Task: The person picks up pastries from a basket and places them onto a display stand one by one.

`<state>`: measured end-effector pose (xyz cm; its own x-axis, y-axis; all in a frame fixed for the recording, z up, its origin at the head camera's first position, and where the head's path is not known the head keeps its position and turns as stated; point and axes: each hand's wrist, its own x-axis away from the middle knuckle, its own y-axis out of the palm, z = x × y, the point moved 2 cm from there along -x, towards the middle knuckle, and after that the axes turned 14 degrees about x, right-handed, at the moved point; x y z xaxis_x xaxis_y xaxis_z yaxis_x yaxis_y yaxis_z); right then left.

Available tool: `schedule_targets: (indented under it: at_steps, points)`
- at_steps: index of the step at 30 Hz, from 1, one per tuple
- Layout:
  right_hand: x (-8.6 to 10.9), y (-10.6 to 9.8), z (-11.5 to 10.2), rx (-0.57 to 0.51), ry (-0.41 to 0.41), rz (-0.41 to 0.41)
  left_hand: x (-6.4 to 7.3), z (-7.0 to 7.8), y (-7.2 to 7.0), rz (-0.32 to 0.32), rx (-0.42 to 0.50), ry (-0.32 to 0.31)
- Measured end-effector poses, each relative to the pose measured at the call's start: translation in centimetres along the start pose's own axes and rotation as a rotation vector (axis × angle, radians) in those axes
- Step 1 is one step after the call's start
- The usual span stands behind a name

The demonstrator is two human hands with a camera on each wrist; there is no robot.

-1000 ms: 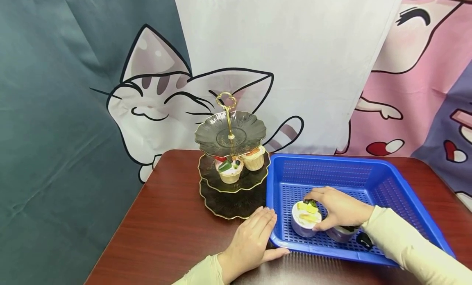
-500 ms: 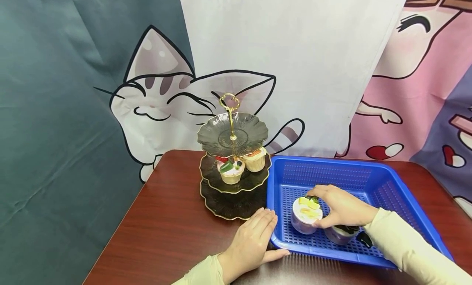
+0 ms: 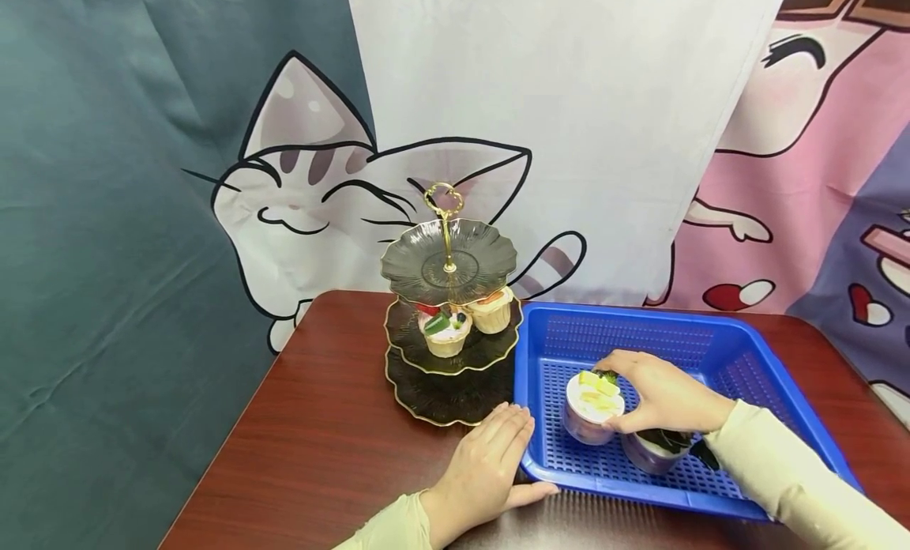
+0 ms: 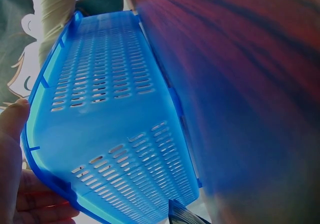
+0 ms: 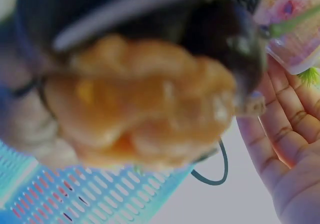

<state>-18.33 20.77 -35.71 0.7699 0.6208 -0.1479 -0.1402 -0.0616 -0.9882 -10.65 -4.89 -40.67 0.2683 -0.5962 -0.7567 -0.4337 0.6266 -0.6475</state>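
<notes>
In the head view my right hand grips a dessert cup topped with white cream and yellow fruit pieces, thumb at its near side and fingers at the far side. This cup is in or just above the left part of the blue basket. Under my right hand sits a second dessert cup with a dark topping, partly hidden. My left hand rests its straight fingers on the basket's near left corner. The right wrist view shows the held cup beside my fingers, with a blurred orange topping close to the lens.
Left of the basket stands a three-tier black stand with gold edges. Its middle tier carries a cupcake with green and red topping and another cupcake. A black piece lies beside the dark-topped cup. Printed cloth hangs behind the table.
My right hand has raised the yellow-topped cup slightly, moving up and away, and more of the dark-topped cup shows. My left hand stays on the basket's corner.
</notes>
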Motion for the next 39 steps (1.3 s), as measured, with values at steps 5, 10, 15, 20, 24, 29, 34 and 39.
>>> schedule_targets:
  at_steps: [5, 10, 15, 20, 24, 29, 34, 39]
  points:
    - [-0.1, -0.6, 0.1, 0.015, 0.006, 0.024, 0.1, 0.0, 0.0, 0.006, 0.004, 0.001]
    - [-0.2, -1.4, 0.2, 0.017, 0.017, 0.036, 0.1, 0.0, 0.0, 0.006, 0.004, 0.002]
    - [-0.5, -2.3, 0.2, 0.006, 0.03, 0.029, 0.0, 0.0, -0.1, 0.01, 0.005, -0.001]
    - [-0.8, -3.1, 0.2, -0.025, 0.056, 0.008, -0.1, 0.0, -0.2, 0.0, 0.005, -0.005]
    - [-1.0, -3.6, 0.3, -0.024, 0.051, 0.012, -0.1, 0.0, -0.2, -0.002, 0.001, -0.008]
    - [-1.3, -4.5, 0.3, -0.033, 0.043, 0.018, -0.1, 0.0, -0.3, 0.004, 0.0, -0.01]
    - [-1.7, -5.6, 0.4, -0.056, 0.037, 0.023, -0.1, 0.1, -0.2, -0.002, 0.006, -0.017]
    - [-2.2, -6.6, 0.4, -0.036, 0.009, 0.063, -0.1, 0.2, -0.2, -0.001, 0.002, -0.017]
